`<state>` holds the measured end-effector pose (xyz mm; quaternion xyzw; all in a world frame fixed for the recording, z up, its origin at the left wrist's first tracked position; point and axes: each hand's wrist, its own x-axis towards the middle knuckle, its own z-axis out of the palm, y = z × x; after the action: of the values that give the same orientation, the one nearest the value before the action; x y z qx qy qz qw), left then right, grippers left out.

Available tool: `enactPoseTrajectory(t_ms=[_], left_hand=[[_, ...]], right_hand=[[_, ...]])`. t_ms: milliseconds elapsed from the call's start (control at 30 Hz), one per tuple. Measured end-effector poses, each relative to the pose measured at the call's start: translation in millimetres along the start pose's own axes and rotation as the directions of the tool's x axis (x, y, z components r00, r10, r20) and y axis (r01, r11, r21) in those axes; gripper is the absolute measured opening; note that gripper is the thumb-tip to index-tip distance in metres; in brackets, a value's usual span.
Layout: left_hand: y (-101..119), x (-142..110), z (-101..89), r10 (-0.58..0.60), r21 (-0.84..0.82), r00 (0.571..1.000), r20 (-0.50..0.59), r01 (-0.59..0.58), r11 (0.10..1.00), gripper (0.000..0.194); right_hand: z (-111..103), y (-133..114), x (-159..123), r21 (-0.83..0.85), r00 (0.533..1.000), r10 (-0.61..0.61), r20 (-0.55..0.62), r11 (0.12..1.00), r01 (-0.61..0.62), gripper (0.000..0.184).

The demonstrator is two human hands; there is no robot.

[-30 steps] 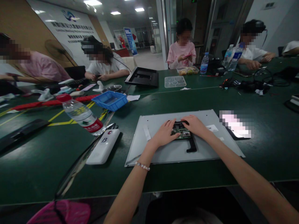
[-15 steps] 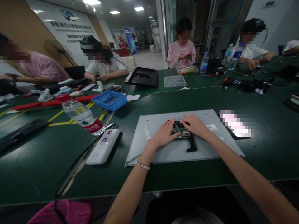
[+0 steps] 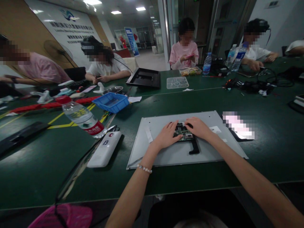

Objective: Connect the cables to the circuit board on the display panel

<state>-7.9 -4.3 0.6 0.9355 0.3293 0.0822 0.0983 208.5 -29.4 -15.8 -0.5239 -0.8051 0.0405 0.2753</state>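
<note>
A green circuit board [image 3: 186,135] in a black frame lies on a light grey metal panel [image 3: 163,156]. A black arm of the frame [image 3: 195,148] sticks out toward me. My left hand [image 3: 167,134] lies along the board's left side, fingers stretched out and thumb apart on the board. My right hand [image 3: 198,127] is at the board's top right corner, fingers bent and together. A small white bit shows by its fingertips; what they pinch, if anything, is hidden.
Left of the panel are a white device marked 13 [image 3: 104,150], a tilted water bottle [image 3: 83,118] and a blue basket [image 3: 112,102]. A lit phone [image 3: 238,126] lies right. Farther back are a black stand-like cover [image 3: 144,77], a clear plastic lid [image 3: 177,83] and several people.
The view has shifted very slightly. Both hands stay in place on the board, with no other visible change.
</note>
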Motion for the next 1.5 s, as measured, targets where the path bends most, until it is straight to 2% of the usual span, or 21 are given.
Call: enactPoseTrajectory(t_ms=[300,400,500,600,667,733,833,967,1100,1300,1500], left_hand=[[-0.2,-1.4,2.6,-0.006,0.008,1.0,-0.021,0.006,1.0,0.073],[2.3,-2.1,-0.7,-0.006,0.0,0.999,-0.044,0.006,1.0,0.072],[5.3,-2.7,-5.1,-0.001,0.015,0.997,-0.074,0.002,1.0,0.073],[7.9,-3.1,-9.0,0.018,0.06,0.995,-0.097,-0.012,0.998,0.074],[9.3,-3.4,-11.2,0.03,0.088,0.994,-0.108,-0.021,0.996,0.071],[10.7,-3.7,-13.3,0.037,0.11,0.993,-0.116,-0.024,0.994,0.066],[13.8,-4.3,-16.7,0.054,0.132,0.991,-0.123,-0.038,0.991,0.059],[19.5,-4.7,-20.0,0.091,0.148,0.99,-0.105,-0.075,0.986,0.054],[21.8,-4.2,-19.5,0.119,0.148,0.99,-0.077,-0.106,0.983,0.053],[20.7,-3.3,-16.4,0.135,0.125,0.988,-0.075,-0.125,0.984,0.052],[24.4,-3.3,-17.5,0.156,0.15,0.986,-0.061,-0.146,0.978,0.049]], right_hand=[[-2.3,-3.8,0.6,0.02,0.998,0.011,-0.06,1.0,-0.01,0.021],[-12.9,-3.2,-2.3,0.01,0.996,0.031,-0.079,0.999,-0.03,0.023],[-33.5,5.5,-11.4,-0.027,0.99,0.126,-0.07,0.991,-0.128,0.025],[-56.6,21.5,-24.7,-0.043,0.95,0.312,0.009,0.949,-0.311,0.026],[-68.1,31.8,-33.0,-0.027,0.901,0.423,0.091,0.906,-0.423,0.026],[-74.6,39.1,-39.2,-0.008,0.849,0.483,0.215,0.87,-0.493,0.025],[-76.6,43.6,-43.5,-0.01,0.79,0.484,0.376,0.855,-0.519,0.027],[-75.0,43.6,-43.7,-0.039,0.759,0.473,0.447,0.858,-0.512,0.027],[-74.7,44.4,-43.0,-0.062,0.746,0.498,0.443,0.847,-0.528,0.026],[-72.3,50.5,-43.5,-0.044,0.777,0.514,0.365,0.843,-0.537,0.018],[-70.4,48.0,-42.6,-0.052,0.754,0.528,0.39,0.831,-0.554,0.024]])
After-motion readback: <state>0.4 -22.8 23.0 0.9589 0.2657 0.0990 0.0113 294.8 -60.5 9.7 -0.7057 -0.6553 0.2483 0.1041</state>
